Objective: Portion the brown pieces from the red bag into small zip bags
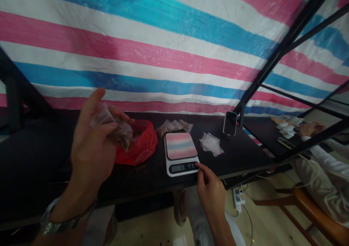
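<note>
Raised over the left part of the dark table, my left hand (pixel 94 140) grips a clear plastic bag (pixel 122 134) with brown bits in its lower end. Just behind that bag sits an open red plastic bag (pixel 144 144), its contents mostly hidden. A white kitchen scale (pixel 181 151) stands in the middle with nothing on its shiny plate; its display is lit but too small to read surely. My right hand (pixel 211 188) touches the right end of the scale's button panel with an extended index finger, the other fingers curled.
Several small filled bags (pixel 174 126) lie behind the scale. Flat clear zip bags (pixel 211 144) are stacked to its right, near an upright phone (pixel 230 123). Black frame bars (pixel 261 71) rise beyond. Another person's hand (pixel 308 129) is at the far right. A power strip (pixel 238 199) hangs below.
</note>
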